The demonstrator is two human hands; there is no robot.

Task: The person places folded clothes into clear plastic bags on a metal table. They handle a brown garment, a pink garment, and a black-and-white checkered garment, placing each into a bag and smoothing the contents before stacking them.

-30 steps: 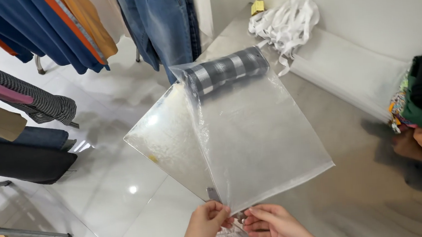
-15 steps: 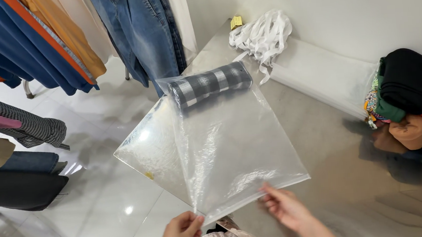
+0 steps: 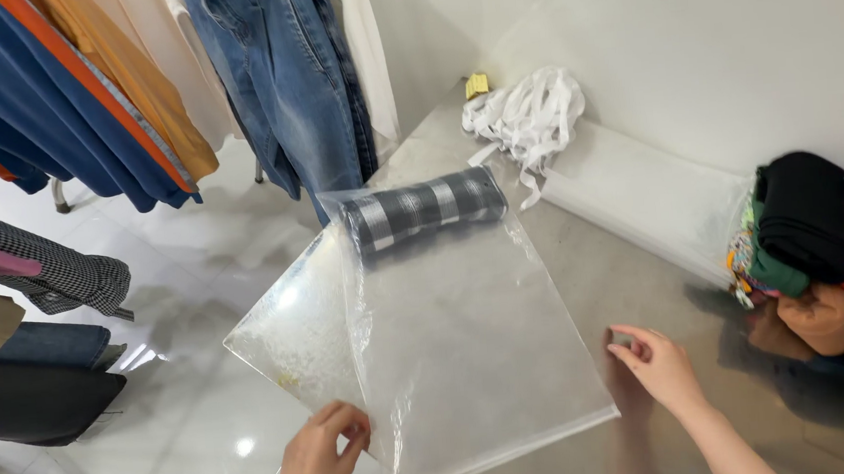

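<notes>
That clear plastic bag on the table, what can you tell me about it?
The bag is a large, flat, see-through plastic sleeve, slightly glossy and wrinkled. It lies on the grey table, with its near-left corner hanging past the edge over the floor. A rolled black-and-white checked cloth sits inside at its far end. The left hand pinches its near edge; the right hand is off it, just beside its right edge.

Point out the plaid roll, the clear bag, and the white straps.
Plaid roll [image 3: 427, 207], head view, middle of the roll.
Clear bag [image 3: 472, 363], head view, flat middle of the plastic.
White straps [image 3: 525, 119], head view, centre of the pile.
</notes>
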